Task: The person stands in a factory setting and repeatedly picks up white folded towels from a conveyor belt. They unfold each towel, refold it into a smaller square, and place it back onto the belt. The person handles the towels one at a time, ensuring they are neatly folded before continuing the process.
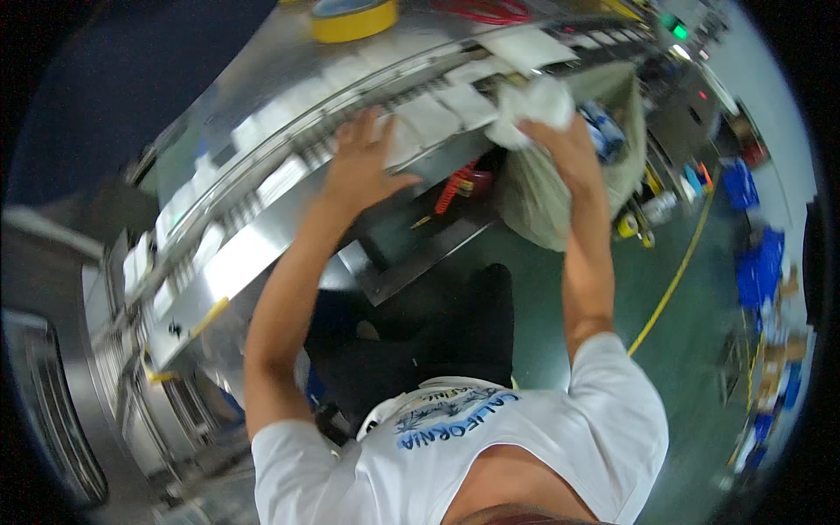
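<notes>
My left hand [363, 162] lies at the edge of the conveyor [306, 131], fingers spread and thumb out. Beside its fingertips sit flat white pieces [426, 120] in a row along the belt; whether the hand touches one is unclear. My right hand [567, 149] is closed around a crumpled soft white wad [535, 103], smeared by motion, at the belt's right part. Below that hand gapes a large pale sack [535, 206] with blue-and-white packaging [602, 129] inside.
A yellow tape roll [354, 22] rests on the metal surface beyond the belt. Under the conveyor's edge hangs a red coiled cord [453, 188]. A yellow line [678, 276] crosses the green floor at right, near blue bags [759, 271] and cartons. Metal machinery [166, 411] stands at left.
</notes>
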Motion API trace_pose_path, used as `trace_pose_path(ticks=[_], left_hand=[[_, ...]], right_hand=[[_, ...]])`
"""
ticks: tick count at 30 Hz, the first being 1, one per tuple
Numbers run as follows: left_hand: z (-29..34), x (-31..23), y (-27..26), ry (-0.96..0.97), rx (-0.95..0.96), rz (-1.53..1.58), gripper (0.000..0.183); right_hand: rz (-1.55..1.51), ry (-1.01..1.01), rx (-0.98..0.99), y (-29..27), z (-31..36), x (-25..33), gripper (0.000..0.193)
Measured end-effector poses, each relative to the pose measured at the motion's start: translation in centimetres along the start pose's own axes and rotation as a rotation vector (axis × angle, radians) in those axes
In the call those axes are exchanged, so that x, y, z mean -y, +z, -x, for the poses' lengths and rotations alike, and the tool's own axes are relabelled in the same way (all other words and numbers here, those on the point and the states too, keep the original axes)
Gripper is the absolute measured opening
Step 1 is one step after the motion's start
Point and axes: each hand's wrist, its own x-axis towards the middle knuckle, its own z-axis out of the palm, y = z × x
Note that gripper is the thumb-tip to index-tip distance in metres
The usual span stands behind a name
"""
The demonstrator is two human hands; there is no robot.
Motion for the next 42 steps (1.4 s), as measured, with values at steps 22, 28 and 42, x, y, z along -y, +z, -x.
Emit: trace_pose_path(ticks=[22, 28, 42], left_hand=[[22.3, -14.8, 1.5, -0.62, -0.145, 2.397, 0.074], [23.8, -16.0, 2.2, -0.521, -0.093, 2.433, 0.081], [27.2, -16.3, 1.1, -0.599, -0.006, 2.404, 0.086]], right_hand=[[0.896, -0.776, 0.312, 12.5, 2.3, 2.3, 0.096], [1.126, -1.065, 0.286, 15.4, -1.1, -3.4, 0.057], [0.026, -0.178, 0.497, 18.9, -9.1, 3.5, 0.038]])
